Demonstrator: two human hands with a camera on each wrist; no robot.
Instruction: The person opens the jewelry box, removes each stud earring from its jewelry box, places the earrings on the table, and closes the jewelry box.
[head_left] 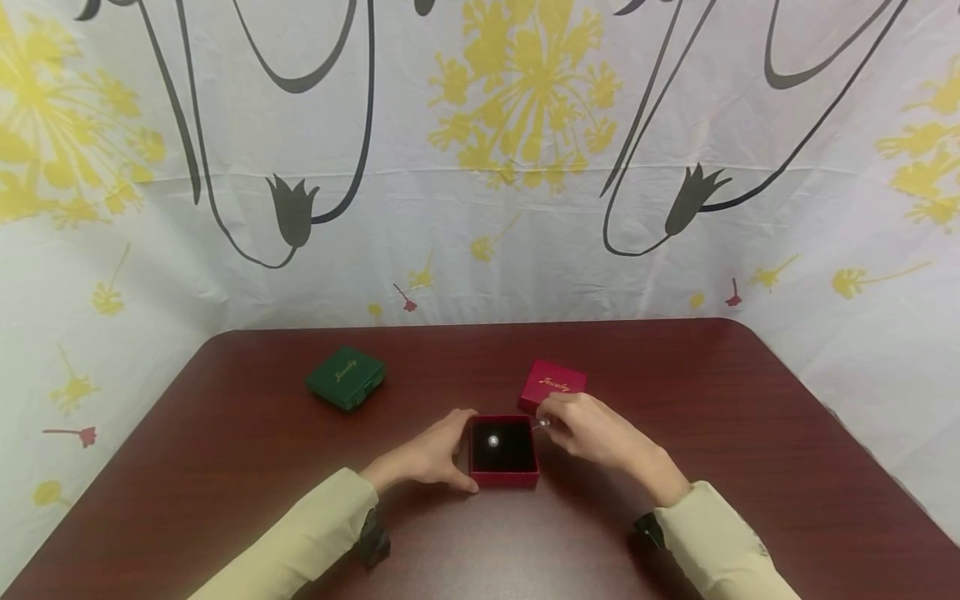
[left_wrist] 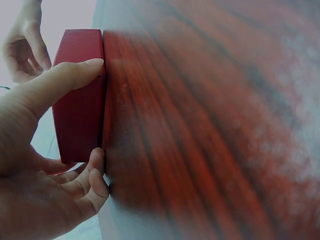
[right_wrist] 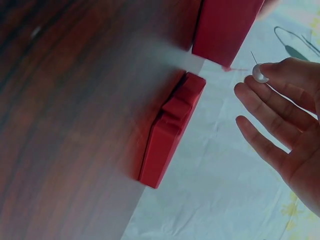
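Pale sleeves (head_left: 712, 537) lead in, left hand (head_left: 430, 454) fingers clasping an open red box (head_left: 506, 479), right hand (head_left: 596, 429) fingers pinching a pearl stud (right_wrist: 258, 74).

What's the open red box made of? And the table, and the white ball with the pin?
The open red box: probably card, its sides flat, smooth and fairly matte.
The table: wood or laminate, with dark grain streaks and a soft shine.
The white ball: perhaps pearl or plastic, being smooth and pale.
Its pin: likely metal, thin and straight.
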